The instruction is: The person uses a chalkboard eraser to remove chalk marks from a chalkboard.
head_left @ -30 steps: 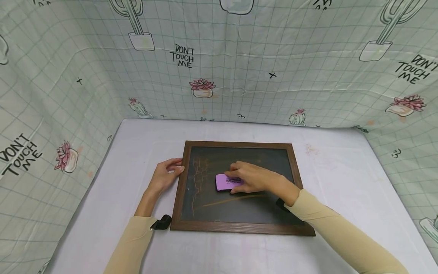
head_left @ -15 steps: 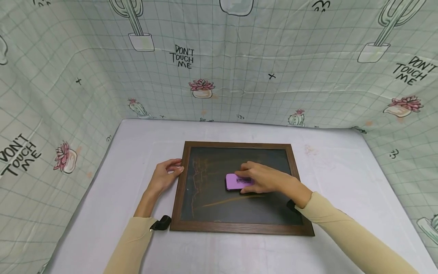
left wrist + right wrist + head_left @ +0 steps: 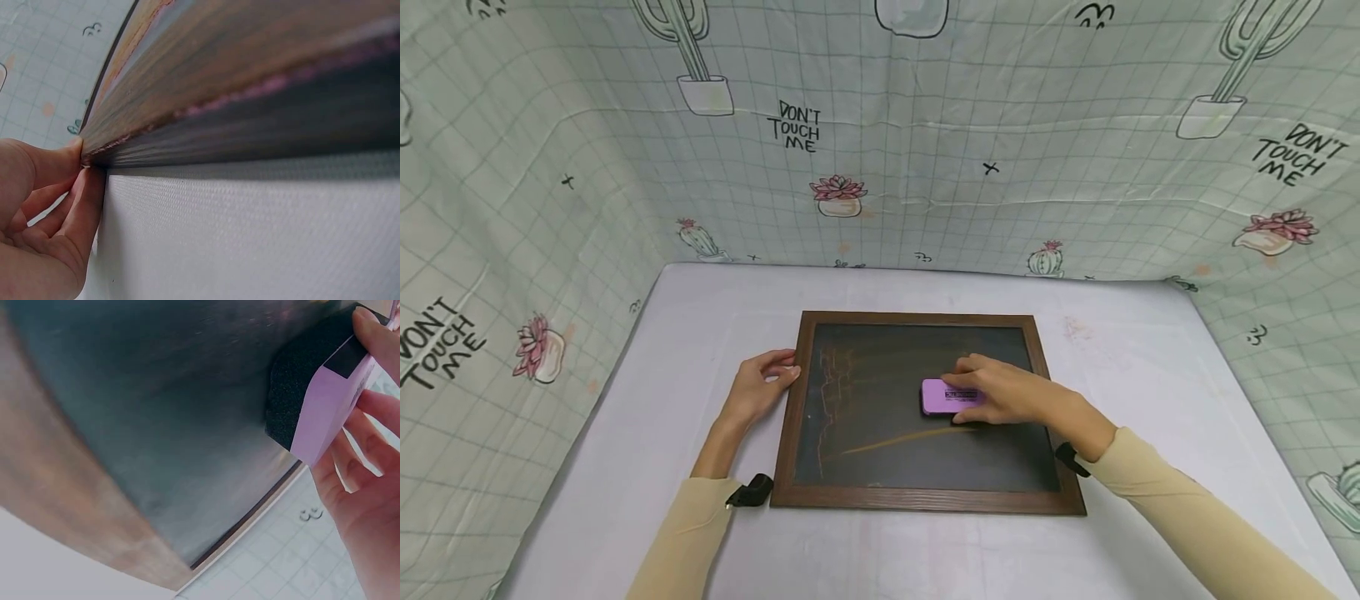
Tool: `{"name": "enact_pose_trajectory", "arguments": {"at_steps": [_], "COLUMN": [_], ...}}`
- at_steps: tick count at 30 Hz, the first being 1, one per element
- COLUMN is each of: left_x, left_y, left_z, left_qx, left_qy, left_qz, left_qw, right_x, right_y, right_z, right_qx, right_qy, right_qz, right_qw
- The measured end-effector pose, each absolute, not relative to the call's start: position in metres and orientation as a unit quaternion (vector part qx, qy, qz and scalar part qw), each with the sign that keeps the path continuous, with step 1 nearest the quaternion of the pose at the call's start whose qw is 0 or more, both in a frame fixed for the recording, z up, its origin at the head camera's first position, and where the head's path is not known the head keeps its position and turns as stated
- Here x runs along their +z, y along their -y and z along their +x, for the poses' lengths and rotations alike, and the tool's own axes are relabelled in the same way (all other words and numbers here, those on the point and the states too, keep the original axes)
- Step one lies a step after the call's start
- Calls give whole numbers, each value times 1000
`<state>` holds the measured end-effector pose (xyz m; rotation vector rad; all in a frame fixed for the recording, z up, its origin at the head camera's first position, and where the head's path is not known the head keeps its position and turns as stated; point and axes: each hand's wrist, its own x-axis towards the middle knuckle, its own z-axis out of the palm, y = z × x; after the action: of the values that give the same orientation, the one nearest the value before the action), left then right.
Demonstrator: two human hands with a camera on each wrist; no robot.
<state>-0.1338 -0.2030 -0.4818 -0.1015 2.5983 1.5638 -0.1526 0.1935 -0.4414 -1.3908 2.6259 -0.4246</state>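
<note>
A blackboard (image 3: 880,462) in a brown wooden frame lies on a white-covered table. My right hand (image 3: 1011,393) grips a purple board eraser (image 3: 937,397) by its right end, thumb on the near side and fingers on the far side. In the right wrist view, the dark felt of the eraser (image 3: 294,394) faces the board's surface. My left hand (image 3: 758,388) pinches the frame's left edge (image 3: 119,122), thumb on top and fingers low at the side. Orange chalk lines (image 3: 826,400) run down the board's left part, and a yellow streak (image 3: 898,438) crosses its lower middle.
The white tabletop (image 3: 925,554) extends around the board on all sides. A grid-patterned cloth (image 3: 910,142) with cactus drawings rises behind the table and along both sides. A black wrist camera (image 3: 750,491) sits at the left cuff, close to the frame's lower-left corner.
My right hand has slid the eraser rightward across the board, from near its middle to right of centre. The left hand keeps its place on the frame. The whole view shifts slightly.
</note>
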Motion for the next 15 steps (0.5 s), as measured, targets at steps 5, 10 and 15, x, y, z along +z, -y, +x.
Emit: {"name": "enact_pose_trajectory", "arguments": {"at_steps": [5, 10, 15], "left_x": [-482, -483, -482], "left_y": [203, 202, 202], "left_z": [-134, -134, -133], "left_qx": [515, 514, 514], "left_qy": [-855, -855, -855], "left_qz": [-34, -36, -39], "left_qw": [50, 50, 53], "right_x": [-441, -440, -440], "right_y": [-205, -218, -232], "right_z": [-151, -148, -145], "right_qx": [-144, -139, -141], "right_qy": [-876, -889, -896], "right_qz": [-455, -429, -413], "right_qw": [65, 77, 85]}}
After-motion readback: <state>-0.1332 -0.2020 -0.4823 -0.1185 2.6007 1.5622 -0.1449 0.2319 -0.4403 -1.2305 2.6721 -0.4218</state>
